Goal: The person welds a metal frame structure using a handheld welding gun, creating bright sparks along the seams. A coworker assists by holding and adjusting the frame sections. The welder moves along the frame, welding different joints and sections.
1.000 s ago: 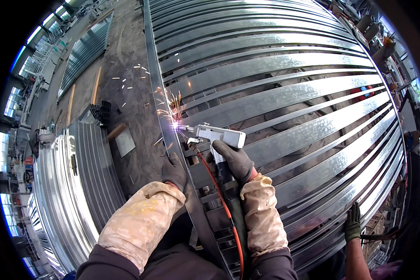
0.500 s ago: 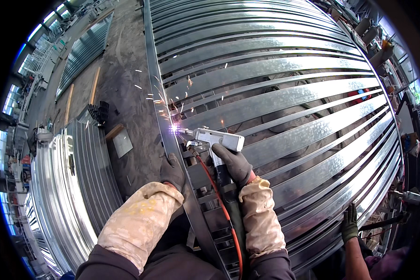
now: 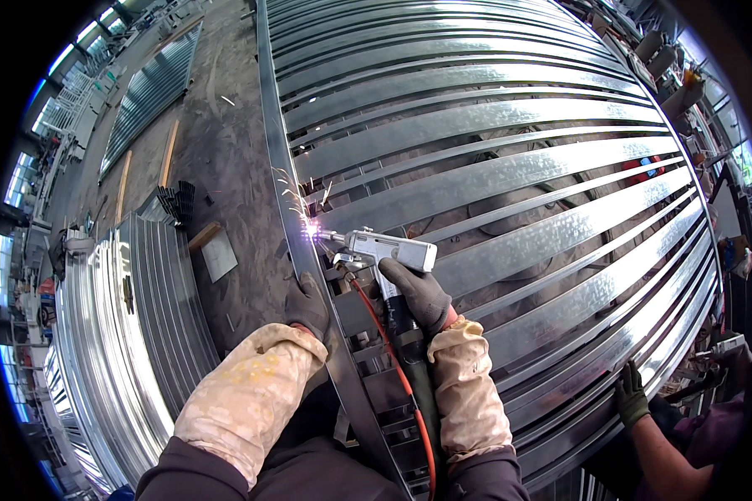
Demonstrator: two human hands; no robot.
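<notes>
My right hand (image 3: 419,294), in a dark grey glove, is wrapped round the grip of a silver handheld welding gun (image 3: 388,249). The gun's nozzle points left at the long metal side rail (image 3: 279,142) of a slatted panel. A bright violet-white glow (image 3: 312,230) and orange sparks show where the tip meets the rail. An orange hose (image 3: 403,380) and a thick black cable run down from the gun past my right sleeve. My gloved left hand (image 3: 309,306) grips the rail from its outer side, just below the weld spot; some of its fingers are hidden.
Shiny metal slats (image 3: 518,179) span the panel to the right. Another person's gloved hand (image 3: 632,396) rests on the panel at lower right. Stacked metal profiles (image 3: 134,309) lie on the left, near wooden strips (image 3: 170,154) and a second slatted panel (image 3: 152,96) on the floor.
The spray of sparks has become smaller and more compact. The other person's forearm has swung further into view at lower right. My hands and the gun have barely moved.
</notes>
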